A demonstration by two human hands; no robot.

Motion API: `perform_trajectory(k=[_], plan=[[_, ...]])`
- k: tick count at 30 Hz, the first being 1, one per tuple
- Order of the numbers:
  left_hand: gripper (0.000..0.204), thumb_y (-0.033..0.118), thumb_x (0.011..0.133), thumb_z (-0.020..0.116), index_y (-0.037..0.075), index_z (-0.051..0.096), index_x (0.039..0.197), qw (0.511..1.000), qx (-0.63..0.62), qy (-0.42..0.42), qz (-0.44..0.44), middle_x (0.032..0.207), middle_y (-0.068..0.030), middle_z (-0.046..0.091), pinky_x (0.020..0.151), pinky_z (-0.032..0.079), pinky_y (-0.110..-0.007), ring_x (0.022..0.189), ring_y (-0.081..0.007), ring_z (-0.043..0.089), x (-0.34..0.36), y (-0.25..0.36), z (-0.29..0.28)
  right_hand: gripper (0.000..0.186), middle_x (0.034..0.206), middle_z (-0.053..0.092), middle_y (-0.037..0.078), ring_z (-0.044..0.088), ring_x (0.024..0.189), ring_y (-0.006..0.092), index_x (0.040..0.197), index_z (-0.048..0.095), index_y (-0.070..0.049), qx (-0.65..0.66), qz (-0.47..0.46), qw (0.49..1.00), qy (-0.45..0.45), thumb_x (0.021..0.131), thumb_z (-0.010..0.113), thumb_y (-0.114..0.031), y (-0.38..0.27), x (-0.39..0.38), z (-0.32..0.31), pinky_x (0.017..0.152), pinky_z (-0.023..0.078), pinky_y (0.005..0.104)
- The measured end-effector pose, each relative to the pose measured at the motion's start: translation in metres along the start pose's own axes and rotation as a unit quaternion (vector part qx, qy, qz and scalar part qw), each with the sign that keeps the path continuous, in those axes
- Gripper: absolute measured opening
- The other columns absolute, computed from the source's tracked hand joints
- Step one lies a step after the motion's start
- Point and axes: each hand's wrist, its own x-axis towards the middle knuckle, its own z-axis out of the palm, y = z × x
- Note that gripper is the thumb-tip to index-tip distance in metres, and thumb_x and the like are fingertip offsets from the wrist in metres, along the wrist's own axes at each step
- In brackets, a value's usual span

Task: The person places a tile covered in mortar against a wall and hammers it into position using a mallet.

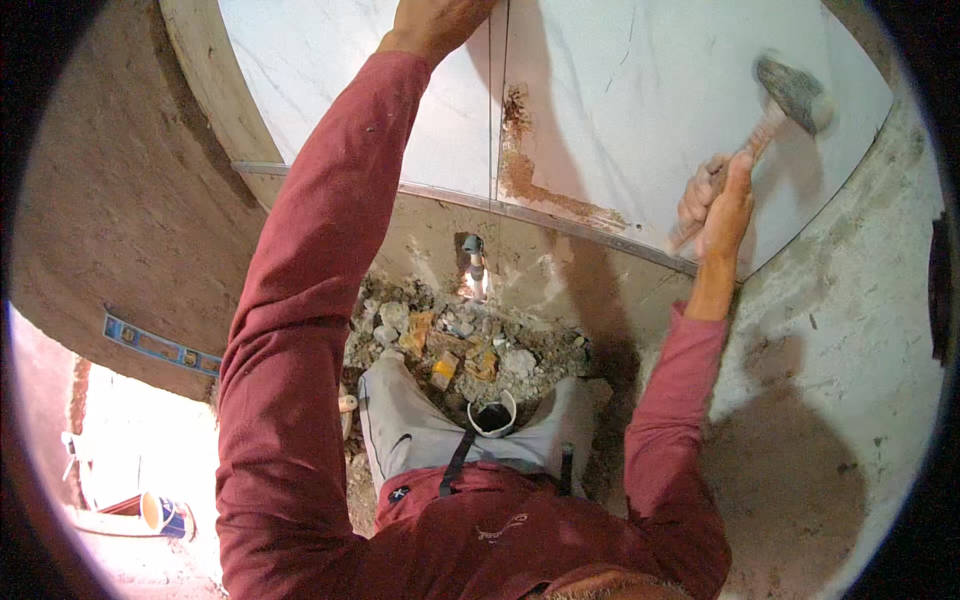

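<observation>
This is a building site. Marbled tiles (645,110) toward one o'clock, rough bare wall (860,310) at three and rubble (478,345) toward six show it.

left hand (438,24): cut by top edge, contact unseen | hammer (786,97), upper right: motion-blurred | white tiles (600,90): cropped at top | cup contents (491,416), lower centre: unclear

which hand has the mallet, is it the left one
No, the right hand holds the mallet, in front of the white marbled wall tile.
</observation>
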Motion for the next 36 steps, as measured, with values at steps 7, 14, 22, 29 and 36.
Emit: perform_trajectory(k=[7,14,22,29,36], plan=[[0.058,0.009,0.089,0.056,0.005,0.05,0.147,0.999,-0.032,0.031,-0.016,0.161,-0.0142,0.04,0.124,0.024,-0.054,0.15,-0.0302,0.037,-0.021,0.076,0.026,0.042,0.061,0.045,0.002,0.04,0.042,0.011,0.103,0.053,-0.007,-0.127,-0.13,0.983,0.028,0.106,0.045,-0.048,0.001,-0.061,-0.003,0.037,0.033,0.0273],[0.062,0.036,0.102,0.051,0.01,0.037,0.156,0.971,-0.213,0.107,0.012,0.165,-0.0075,0.034,0.129,0.017,-0.044,0.154,-0.0238,0.028,0.065,0.108,0.05,0.05,0.063,0.041,-0.001,0.038,0.042,0.0089,0.11,0.049,-0.008,-0.055,-0.15,0.982,0.098,0.104,0.048,-0.058,-0.02,-0.029,0.037,0.035,0.035,0.025],[0.062,0.041,0.103,0.049,0.014,0.039,0.157,0.976,-0.173,0.129,0.008,0.165,-0.0043,0.034,0.129,0.017,-0.042,0.153,-0.0206,0.028,0.062,0.103,0.081,0.047,0.059,0.036,-0.004,0.03,0.041,0.0079,0.101,0.05,-0.014,0.05,-0.137,0.969,0.2,0.106,0.043,-0.059,-0.011,0.062,0.058,0.031,0.026,0.024],[0.06,0.038,0.101,0.052,0.013,0.041,0.155,0.973,-0.19,0.127,0.014,0.165,-0.0045,0.034,0.128,0.018,-0.043,0.153,-0.0222,0.028,0.077,0.113,0.079,0.045,0.062,0.042,-0.001,0.037,0.042,0.0109,0.1,0.051,-0.011,0.026,-0.265,0.956,0.125,0.107,0.044,-0.056,-0.034,0.058,0.049,0.035,0.036,0.0272],[0.062,0.036,0.106,0.043,0.013,0.028,0.162,0.974,-0.207,0.077,0.039,0.169,-0.0075,0.026,0.129,0.012,-0.044,0.156,-0.0251,0.021,0.121,0.166,0.094,0.026,0.061,0.045,-0.005,0.043,0.045,0.0063,0.099,0.051,-0.011,-0.148,-0.175,0.97,0.085,0.11,0.046,-0.034,-0.068,0.072,-0.015,0.038,0.036,0.0246]])
